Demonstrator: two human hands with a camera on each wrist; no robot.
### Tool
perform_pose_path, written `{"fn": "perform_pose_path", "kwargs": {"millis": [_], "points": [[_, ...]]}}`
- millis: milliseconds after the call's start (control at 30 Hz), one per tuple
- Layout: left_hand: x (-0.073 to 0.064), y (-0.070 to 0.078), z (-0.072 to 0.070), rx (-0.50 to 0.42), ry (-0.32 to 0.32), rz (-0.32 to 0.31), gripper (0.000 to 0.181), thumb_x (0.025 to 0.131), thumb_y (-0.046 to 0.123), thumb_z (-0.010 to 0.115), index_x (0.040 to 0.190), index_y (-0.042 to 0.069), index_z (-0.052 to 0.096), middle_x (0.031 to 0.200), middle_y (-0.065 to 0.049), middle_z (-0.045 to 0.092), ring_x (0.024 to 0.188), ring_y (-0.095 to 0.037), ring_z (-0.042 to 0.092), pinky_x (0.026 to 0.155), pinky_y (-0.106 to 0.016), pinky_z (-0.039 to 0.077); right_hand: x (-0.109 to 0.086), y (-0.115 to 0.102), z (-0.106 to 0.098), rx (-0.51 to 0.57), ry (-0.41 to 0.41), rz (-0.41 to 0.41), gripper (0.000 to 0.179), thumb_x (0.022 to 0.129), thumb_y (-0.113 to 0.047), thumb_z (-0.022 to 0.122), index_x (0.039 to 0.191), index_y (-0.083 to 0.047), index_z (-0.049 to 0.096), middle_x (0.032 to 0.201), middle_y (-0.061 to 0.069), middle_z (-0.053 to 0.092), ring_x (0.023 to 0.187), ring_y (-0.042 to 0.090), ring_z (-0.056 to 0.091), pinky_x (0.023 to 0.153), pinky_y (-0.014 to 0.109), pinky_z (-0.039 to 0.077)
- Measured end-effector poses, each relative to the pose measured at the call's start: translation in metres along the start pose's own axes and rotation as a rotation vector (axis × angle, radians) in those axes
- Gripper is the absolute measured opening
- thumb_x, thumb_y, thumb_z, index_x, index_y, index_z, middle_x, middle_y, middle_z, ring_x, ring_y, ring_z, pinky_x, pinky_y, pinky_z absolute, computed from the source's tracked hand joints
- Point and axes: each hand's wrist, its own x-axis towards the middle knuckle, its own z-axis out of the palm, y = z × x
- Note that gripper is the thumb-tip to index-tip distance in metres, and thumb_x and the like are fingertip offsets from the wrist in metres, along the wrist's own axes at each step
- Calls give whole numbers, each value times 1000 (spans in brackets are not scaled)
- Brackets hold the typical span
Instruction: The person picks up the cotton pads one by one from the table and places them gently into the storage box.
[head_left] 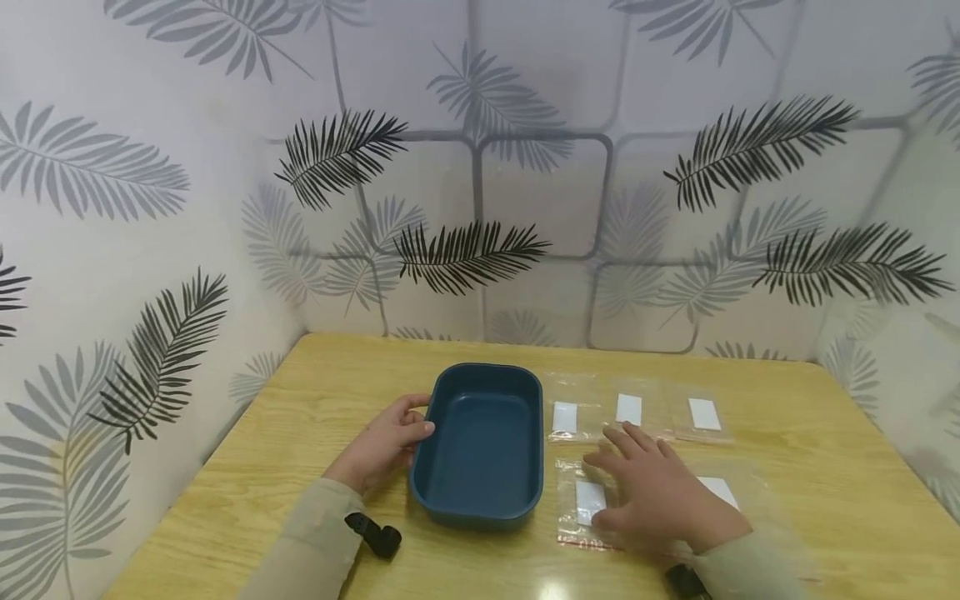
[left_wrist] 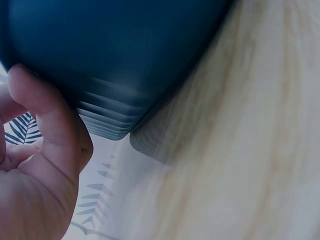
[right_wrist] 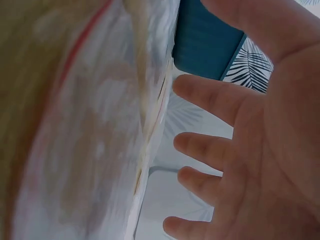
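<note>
A dark blue rectangular plastic bin (head_left: 483, 454) stands on the table, its inside bare. At its left wall is my left hand (head_left: 386, 442), thumb and fingers bent against the side near the rim; the left wrist view shows this hand (left_wrist: 42, 150) by the ribbed corner. My right hand (head_left: 660, 487) is spread above clear zip bags with white labels. One near bag (head_left: 566, 500) lies partly beneath it, and another bag (head_left: 757, 492) shows to its right. In the right wrist view, that hand's fingers (right_wrist: 210, 97) are extended and apart, beside the clear plastic (right_wrist: 100, 150), holding nothing.
Behind the right hand lies a row of clear bags: a left one (head_left: 577, 392), a middle one (head_left: 630, 408) and a right one (head_left: 705, 414). The light wooden table (head_left: 337, 367) meets a leaf-patterned wall covering (head_left: 525, 192) at the back and left.
</note>
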Motion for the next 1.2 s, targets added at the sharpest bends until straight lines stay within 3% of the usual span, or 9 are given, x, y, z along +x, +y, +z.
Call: {"fn": "perform_pose_path", "kwargs": {"millis": [400, 733, 1200], "points": [[1, -7, 0, -8, 1, 17, 56, 104, 12, 56, 152, 3, 30, 90, -6, 50, 67, -15, 47, 57, -27, 47, -2, -6, 8, 36, -45, 19, 73, 66, -46, 82, 132, -19, 66, 155, 15, 41, 147, 44, 23, 107, 74, 24], [2, -5, 1, 14, 1, 25, 55, 105, 14, 56, 153, 3, 30, 93, -7, 50, 69, -16, 48, 60, -28, 48, -2, -7, 6, 47, -39, 25, 70, 70, -46, 83, 131, -17, 67, 152, 14, 45, 146, 43, 26, 110, 70, 25], [1, -4, 0, 9, -11, 21, 56, 105, 16, 57, 153, 5, 30, 99, -10, 53, 73, -17, 56, 60, -26, 50, -1, -8, 6, -15, 21, -30, 63, 72, -49, 83, 123, -14, 71, 145, 15, 52, 143, 44, 32, 109, 67, 29]]}}
